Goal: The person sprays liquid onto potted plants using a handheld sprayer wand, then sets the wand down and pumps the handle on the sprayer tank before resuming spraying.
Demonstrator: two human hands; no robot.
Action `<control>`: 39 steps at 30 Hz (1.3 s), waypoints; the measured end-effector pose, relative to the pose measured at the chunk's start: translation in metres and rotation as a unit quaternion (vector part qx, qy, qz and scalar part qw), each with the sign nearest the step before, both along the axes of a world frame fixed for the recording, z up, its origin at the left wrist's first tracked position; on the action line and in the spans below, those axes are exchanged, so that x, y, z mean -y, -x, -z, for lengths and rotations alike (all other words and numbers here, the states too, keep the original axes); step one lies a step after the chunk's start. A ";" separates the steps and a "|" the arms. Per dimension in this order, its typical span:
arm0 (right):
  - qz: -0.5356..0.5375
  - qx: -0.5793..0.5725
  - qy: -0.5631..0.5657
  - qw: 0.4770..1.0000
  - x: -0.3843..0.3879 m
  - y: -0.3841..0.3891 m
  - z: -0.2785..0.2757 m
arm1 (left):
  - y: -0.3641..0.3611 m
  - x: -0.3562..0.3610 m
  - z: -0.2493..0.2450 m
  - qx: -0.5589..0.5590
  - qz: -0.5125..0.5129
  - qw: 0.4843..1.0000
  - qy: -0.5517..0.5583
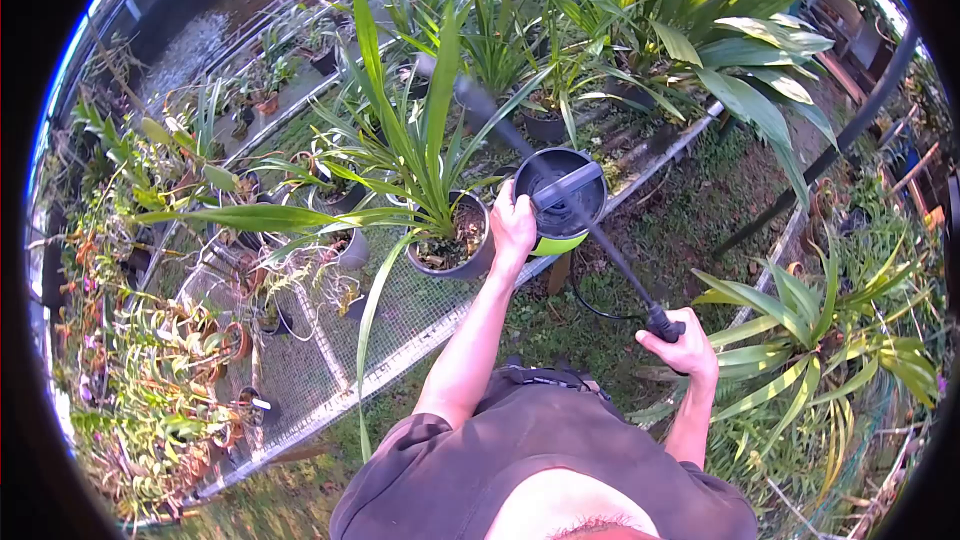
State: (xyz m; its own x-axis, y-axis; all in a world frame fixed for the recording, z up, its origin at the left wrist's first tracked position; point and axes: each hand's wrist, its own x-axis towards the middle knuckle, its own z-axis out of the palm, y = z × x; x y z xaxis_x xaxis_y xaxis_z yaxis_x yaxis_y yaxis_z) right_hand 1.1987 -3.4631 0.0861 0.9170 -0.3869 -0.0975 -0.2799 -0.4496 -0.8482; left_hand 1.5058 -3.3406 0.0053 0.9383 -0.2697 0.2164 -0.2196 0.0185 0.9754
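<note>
A pump sprayer with a black top [587, 183] and a lime-green body [558, 244] stands upright in front of me. My left hand [513, 228] is closed at the left end of its pump handle, by the rim. My right hand [683, 344] wraps round the black grip of the spray wand [622, 267]. The wand slants up and left across the sprayer's top, and its far end is blurred. A thin black hose [590, 308] curves below the sprayer toward the grip. Just left of my left hand sits a potted long-leaved plant [440, 190] in a grey pot [470, 262].
A wire-mesh bench [330, 335] with a pale edge runs diagonally, bearing several potted plants. Broad-leaved plants [740, 50] crowd the upper right. Another leafy plant [815, 325] grows right of my right hand. A dark curved pipe [850, 130] crosses the right side.
</note>
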 end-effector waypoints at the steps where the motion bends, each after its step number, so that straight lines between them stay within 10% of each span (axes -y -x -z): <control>1: -0.008 -0.009 0.023 1.000 0.006 0.003 0.002 | 0.000 0.003 0.002 -0.019 -0.003 1.000 -0.013; 8: 0.102 0.039 -0.080 0.991 0.050 0.025 0.027 | 0.013 0.033 -0.013 -0.012 -0.021 0.998 -0.056; 15: 0.312 0.081 0.110 0.940 0.089 -0.012 0.005 | 0.023 0.064 -0.013 -0.013 -0.017 0.999 -0.025; 39: 0.447 -0.059 0.131 0.883 0.086 -0.087 -0.004 | -0.053 0.049 0.006 0.015 0.047 0.999 -0.006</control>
State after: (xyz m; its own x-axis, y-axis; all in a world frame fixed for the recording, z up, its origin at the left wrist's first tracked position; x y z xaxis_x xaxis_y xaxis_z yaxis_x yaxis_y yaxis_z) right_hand 1.2862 -3.5486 0.0897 0.2236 -0.9743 0.0277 -0.7021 -0.1807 -0.6888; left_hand 1.5588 -3.3898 -0.0012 0.9018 -0.3596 0.2399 -0.2464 0.0282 0.9687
